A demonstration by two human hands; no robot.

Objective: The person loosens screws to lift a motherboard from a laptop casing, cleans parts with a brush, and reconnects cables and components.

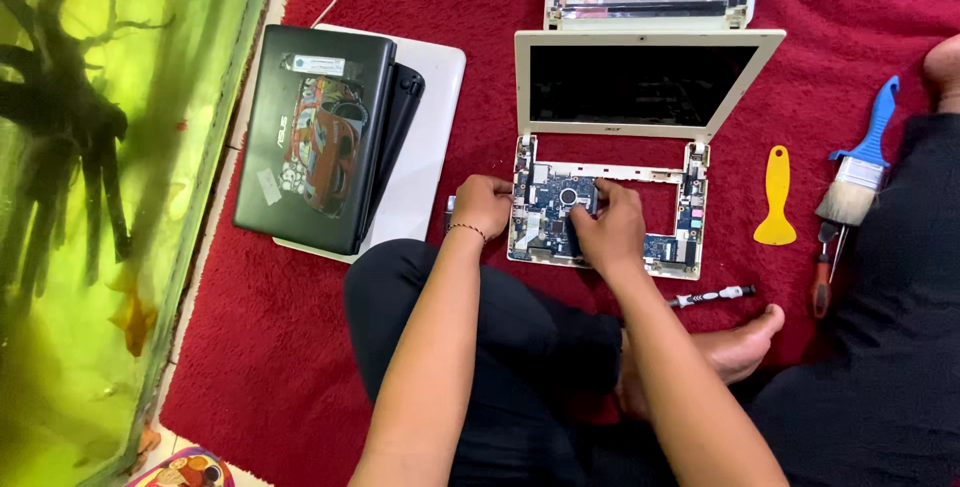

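Far left, a green-lit glass fish tank (pixel 100 197) with dark driftwood, standing along the edge of a red pile carpet (pixel 270 347). Next to it, a closed black laptop with a car sticker on its lid (pixel 315 137), stacked on a second dark laptop and a white one beneath. Then the left hand (pixel 482 205), fingers curled and pressed against the left edge of the opened white mini laptop base (pixel 605 212), steadying it. Base stripped of its keyboard, blue circuit board and small round fan exposed, white frame around; long axis running left to right, hinge side pointing away, cream-framed dark screen (pixel 645 82) laid back flat beyond it. Right hand (pixel 608 229) resting on the board's middle, fingers drawn together over a dark part; what exactly is pinched, cannot tell. Farther right on the carpet: a black-and-silver screwdriver (pixel 712 296), a yellow plastic pry scraper (pixel 776 197), a blue-handled paintbrush (pixel 862 162).
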